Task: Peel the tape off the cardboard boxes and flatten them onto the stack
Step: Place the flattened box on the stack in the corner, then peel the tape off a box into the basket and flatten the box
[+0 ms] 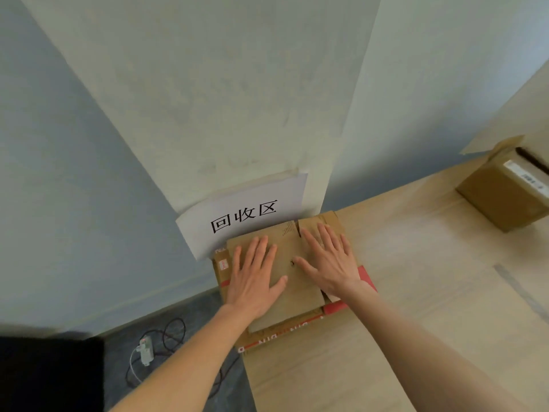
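A flattened brown cardboard box (292, 295) lies on top of a stack of flat cardboard (267, 340) with red printed edges, at the table's far left corner against the wall. My left hand (254, 278) presses flat on its left half, fingers straight and spread. My right hand (329, 260) presses flat on its right half, fingers spread toward the wall. An upright brown cardboard box (505, 191) with a white label and an open flap stands at the far right of the table.
A white paper sign (243, 215) with black characters hangs on the pillar just behind the stack. The light wooden table (401, 292) stretches to the right. Left of the table's edge, on the dark floor, lie a power strip (146, 349) and black cables.
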Tool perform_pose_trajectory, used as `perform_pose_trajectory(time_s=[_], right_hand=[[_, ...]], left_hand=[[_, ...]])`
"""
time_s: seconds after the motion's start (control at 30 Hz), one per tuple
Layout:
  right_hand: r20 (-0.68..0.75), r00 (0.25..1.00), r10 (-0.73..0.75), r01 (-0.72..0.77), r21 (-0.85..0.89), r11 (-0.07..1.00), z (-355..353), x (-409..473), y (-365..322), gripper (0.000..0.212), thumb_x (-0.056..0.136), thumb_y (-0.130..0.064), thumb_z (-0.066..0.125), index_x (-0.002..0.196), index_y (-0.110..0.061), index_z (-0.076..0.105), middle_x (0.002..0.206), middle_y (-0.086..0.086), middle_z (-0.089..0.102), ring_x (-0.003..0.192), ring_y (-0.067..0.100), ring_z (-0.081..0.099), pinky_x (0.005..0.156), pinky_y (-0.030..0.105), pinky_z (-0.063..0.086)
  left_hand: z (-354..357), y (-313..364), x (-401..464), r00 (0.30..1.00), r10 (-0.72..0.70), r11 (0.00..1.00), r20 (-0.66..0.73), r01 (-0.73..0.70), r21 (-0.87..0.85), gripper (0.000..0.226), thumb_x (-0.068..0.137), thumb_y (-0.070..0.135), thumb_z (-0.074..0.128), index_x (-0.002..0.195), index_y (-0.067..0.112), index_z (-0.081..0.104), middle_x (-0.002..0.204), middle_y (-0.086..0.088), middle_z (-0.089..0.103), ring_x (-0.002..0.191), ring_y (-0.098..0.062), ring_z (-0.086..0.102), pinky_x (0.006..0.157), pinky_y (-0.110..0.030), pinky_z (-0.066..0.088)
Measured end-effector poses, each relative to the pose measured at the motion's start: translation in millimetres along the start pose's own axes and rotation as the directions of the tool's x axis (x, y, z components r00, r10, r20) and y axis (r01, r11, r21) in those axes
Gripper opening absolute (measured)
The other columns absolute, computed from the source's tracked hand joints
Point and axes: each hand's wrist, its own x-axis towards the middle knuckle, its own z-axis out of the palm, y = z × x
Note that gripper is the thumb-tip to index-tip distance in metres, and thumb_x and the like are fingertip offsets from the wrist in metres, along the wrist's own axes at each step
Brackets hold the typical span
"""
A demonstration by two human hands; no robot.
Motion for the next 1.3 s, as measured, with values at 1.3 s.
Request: perform_pose_trajectory(time_s=[1.3], right_hand=[[-0.428,0.887,0.173,-0.263,-0.159,0.952,-228,-826,145,0.069,0.095,-0.064,0.047,0.155,-0.036,0.027,0.162,-0.008,0.028,0.148,0.017,0.029,0.121,0.038,0.020]], left_hand=[[-205,463,-569,0.875,0.256,0.928,-0.411,-0.341,-0.147,0.074,0.094,0.066,0.050,0.155,0.026,0.034,0.162,-0.002,0.032,0.151,-0.021,0.022,0.125,-0.040,0.007]])
